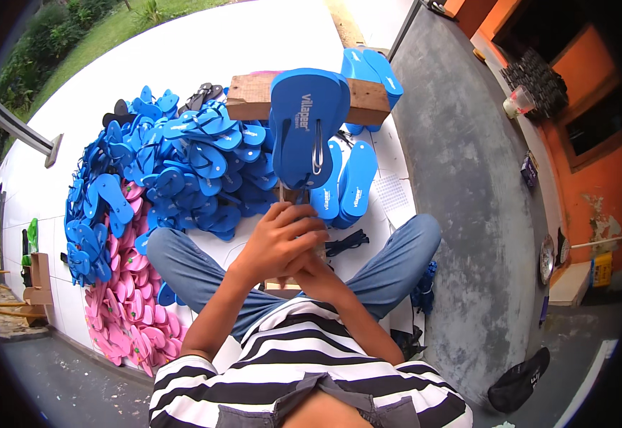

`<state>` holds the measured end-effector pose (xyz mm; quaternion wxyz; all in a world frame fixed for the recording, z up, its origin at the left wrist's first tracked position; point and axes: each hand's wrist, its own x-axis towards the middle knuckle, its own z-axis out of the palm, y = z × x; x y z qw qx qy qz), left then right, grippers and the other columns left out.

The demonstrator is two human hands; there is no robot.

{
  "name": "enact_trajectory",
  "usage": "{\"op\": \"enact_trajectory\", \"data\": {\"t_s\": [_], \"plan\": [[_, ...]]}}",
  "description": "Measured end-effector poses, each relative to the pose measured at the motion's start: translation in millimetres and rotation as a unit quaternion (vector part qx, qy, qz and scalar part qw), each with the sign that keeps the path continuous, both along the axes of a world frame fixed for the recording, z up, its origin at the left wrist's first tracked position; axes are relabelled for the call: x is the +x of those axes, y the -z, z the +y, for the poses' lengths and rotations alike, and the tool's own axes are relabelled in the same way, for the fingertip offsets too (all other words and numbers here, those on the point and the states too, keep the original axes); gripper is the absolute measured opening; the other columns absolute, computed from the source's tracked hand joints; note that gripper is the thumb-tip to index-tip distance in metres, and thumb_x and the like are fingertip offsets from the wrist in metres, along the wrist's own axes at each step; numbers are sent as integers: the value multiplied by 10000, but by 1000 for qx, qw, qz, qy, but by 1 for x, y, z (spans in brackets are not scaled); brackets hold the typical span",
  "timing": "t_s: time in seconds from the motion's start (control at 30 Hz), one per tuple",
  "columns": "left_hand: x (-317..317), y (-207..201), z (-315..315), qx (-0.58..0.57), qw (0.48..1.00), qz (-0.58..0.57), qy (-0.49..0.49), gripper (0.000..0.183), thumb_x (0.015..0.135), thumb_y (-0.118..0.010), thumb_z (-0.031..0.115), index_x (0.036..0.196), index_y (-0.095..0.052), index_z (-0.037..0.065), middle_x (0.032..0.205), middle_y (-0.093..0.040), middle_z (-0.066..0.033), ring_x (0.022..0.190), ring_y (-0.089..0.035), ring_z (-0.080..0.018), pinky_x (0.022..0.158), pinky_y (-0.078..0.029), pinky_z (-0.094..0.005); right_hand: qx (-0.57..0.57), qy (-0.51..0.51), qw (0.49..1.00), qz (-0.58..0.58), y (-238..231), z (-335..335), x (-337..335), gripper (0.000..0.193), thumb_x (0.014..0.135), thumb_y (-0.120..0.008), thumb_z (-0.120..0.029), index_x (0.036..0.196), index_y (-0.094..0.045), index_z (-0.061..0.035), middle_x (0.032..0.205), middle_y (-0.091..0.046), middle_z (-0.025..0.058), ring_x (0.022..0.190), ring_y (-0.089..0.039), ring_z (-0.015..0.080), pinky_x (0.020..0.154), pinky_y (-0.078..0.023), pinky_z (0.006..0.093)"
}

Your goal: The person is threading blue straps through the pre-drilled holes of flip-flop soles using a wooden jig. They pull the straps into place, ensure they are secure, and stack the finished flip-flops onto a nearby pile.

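A blue flip-flop sole [302,107] lies against a wooden block in front of me, toe hole toward me. A thin pale loop [318,153] stands out on its surface. Just below its near end, my left hand [280,239] is closed, its fingers folded over my right hand [312,274]. The right hand's fingers are mostly hidden beneath the left. Slim shafts show between the hands and the sole, but what the fingers grip is hidden. Two more blue soles [354,187] lie side by side just right of the hands.
The wooden block [368,101] carries another blue pair [372,70] at its right end. A large heap of blue flip-flops [182,160] spreads left, with pink ones [132,307] nearer me. Dark straps [346,243] lie by my right knee. A black cap [518,381] rests on the grey floor.
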<state>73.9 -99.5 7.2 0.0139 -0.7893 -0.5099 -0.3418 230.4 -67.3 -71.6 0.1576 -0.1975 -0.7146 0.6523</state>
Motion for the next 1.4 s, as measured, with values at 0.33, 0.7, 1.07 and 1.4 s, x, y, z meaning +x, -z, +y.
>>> {"op": "enact_trajectory", "data": {"t_s": [0.33, 0.7, 1.07, 1.4], "plan": [[26, 4, 8, 65, 989, -74, -113, 213, 708, -799, 74, 901, -717, 112, 912, -684, -14, 827, -623, -197, 705, -469, -343, -89, 357, 927, 67, -78, 41, 37, 225, 929, -705, -217, 959, -655, 1, 756, -644, 23, 678, -594, 83, 627, -476, 234], [50, 10, 23, 144, 940, -235, -200, 233, 691, -744, -21, 916, -689, 10, 1047, -639, -141, 886, -607, -257, 745, -483, -339, 159, 378, 894, 179, -102, 52, -36, 158, 933, -681, -145, 998, -633, -8, 899, -645, 49, 782, -627, 131, 660, -499, 260], [-30, -77, 59, 181, 917, -256, -248, 362, 898, -680, 120, 1238, -594, 33, 1182, -599, -127, 1007, -591, -194, 764, -460, -289, -180, 139, 924, 306, -119, 83, -30, 288, 981, -627, -295, 1051, -581, -19, 825, -597, 0, 596, -398, 10, 501, -278, 178], [-43, -96, 78, 150, 943, -222, -196, 256, 884, -715, 141, 1110, -663, 33, 1109, -645, -105, 904, -635, -177, 709, -512, -296, -169, 93, 949, 250, -113, 91, -29, 255, 957, -660, -238, 1055, -605, -9, 760, -590, 27, 535, -352, 25, 459, -231, 188]]}}
